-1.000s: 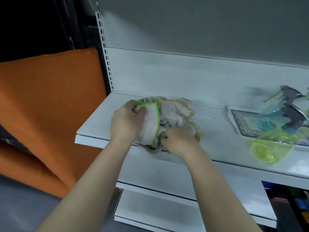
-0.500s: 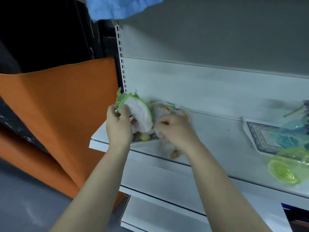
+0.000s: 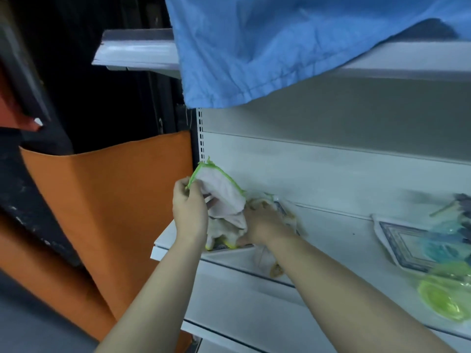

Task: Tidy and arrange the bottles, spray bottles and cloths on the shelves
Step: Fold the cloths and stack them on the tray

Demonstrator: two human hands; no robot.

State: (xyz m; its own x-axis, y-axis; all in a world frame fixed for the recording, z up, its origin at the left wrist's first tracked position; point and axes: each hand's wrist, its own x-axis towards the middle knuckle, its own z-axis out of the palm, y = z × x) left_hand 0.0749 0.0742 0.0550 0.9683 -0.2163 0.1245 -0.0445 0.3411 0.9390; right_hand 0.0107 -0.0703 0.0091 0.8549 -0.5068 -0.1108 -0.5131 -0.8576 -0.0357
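My left hand (image 3: 190, 212) pinches the corner of a white cloth with a green hem (image 3: 222, 194) and holds it up above the left end of the white shelf (image 3: 339, 240). My right hand (image 3: 262, 221) presses down on the pile of pale cloths (image 3: 221, 231) lying under it, fingers closed in the fabric. A yellow-green spray bottle (image 3: 446, 299) and a blue one (image 3: 443, 248) lie on their sides at the shelf's right end, on a patterned cloth (image 3: 397, 245).
A large blue cloth (image 3: 267, 47) hangs over the edge of the upper shelf (image 3: 135, 50), above my hands. An orange panel (image 3: 109, 212) stands left of the shelf unit. A lower shelf (image 3: 244, 312) juts out beneath.
My left hand has lifted the green-hemmed cloth clear of the pile. The view has tilted up, bringing the blue cloth and the upper shelf into sight.
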